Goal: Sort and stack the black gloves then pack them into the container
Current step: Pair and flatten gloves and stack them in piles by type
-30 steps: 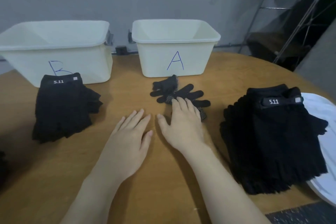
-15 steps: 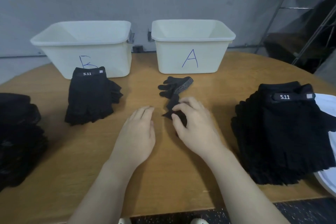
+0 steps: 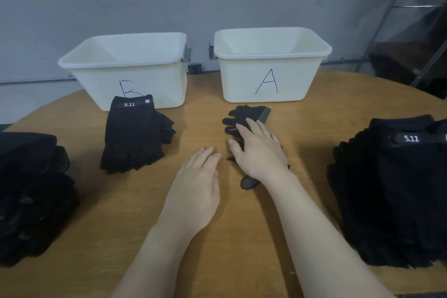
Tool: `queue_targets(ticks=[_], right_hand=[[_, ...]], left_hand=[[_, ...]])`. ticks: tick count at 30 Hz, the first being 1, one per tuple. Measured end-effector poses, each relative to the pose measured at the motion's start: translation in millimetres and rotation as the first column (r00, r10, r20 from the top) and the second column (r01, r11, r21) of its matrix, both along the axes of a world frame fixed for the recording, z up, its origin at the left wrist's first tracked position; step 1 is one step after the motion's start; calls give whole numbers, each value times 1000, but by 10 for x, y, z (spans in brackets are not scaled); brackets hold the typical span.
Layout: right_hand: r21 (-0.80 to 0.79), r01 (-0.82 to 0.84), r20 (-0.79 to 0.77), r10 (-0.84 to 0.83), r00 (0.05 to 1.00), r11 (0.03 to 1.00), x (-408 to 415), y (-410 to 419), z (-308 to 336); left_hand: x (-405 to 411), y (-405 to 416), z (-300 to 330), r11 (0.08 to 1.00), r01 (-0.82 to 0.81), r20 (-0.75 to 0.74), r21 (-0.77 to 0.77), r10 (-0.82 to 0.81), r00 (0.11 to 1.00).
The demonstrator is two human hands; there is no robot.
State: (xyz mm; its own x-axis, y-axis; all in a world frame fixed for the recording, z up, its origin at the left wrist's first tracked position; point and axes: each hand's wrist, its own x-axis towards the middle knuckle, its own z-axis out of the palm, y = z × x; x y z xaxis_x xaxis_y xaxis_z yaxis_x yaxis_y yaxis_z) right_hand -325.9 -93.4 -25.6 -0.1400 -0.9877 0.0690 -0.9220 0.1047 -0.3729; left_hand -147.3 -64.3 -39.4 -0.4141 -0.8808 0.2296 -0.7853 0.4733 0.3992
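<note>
Since half a second ago: right hand (image 3: 262, 152) no longer pinching, now spread flat, palm down, pressing the dotted gloves (image 3: 246, 118) onto the surface (image 3: 212, 237) just in front of container A (image 3: 268, 80), toward the far edge. Nothing clasped in that grip; fingers straight, a dotted glove tip poking out beside the wrist. Left hand (image 3: 198, 189) resting near it, apart from the gloves, grip loose and open, holding nothing. Small pile of 5.11 gloves (image 3: 135, 135) lying against the front of container B (image 3: 125, 72). Larger 5.11 stack (image 3: 391, 196) at the right edge, another dark stack (image 3: 31, 196) at the left edge. Both containers seen without gloves inside.
</note>
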Motion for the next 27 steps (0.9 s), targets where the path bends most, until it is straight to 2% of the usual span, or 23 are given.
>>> queue_targets(ticks=[6, 11, 15, 20, 24, 27], right_hand=[[-92, -56, -9, 55, 998, 994, 3, 94, -46], [-148, -59, 49, 67, 997, 987, 17, 206, -39], [-243, -86, 180, 132, 975, 966, 93, 393, 30], [-319, -54, 442, 199, 875, 946, -8, 735, 201], [-273, -39, 482, 172, 859, 961, -112, 861, 173], [-236, -19, 493, 136, 859, 972, -169, 873, 110]], left_hand=[[43, 38, 30, 1000, 8, -36, 26, -8, 999], [104, 153, 30, 999, 23, -32, 26, -22, 999], [152, 256, 49, 999, 41, -61, 36, -39, 997], [166, 389, 161, 997, 47, -174, 67, -35, 984], [69, 457, 216, 994, 47, -298, 98, -16, 954], [-32, 433, 177, 995, 39, -259, 92, -14, 966]])
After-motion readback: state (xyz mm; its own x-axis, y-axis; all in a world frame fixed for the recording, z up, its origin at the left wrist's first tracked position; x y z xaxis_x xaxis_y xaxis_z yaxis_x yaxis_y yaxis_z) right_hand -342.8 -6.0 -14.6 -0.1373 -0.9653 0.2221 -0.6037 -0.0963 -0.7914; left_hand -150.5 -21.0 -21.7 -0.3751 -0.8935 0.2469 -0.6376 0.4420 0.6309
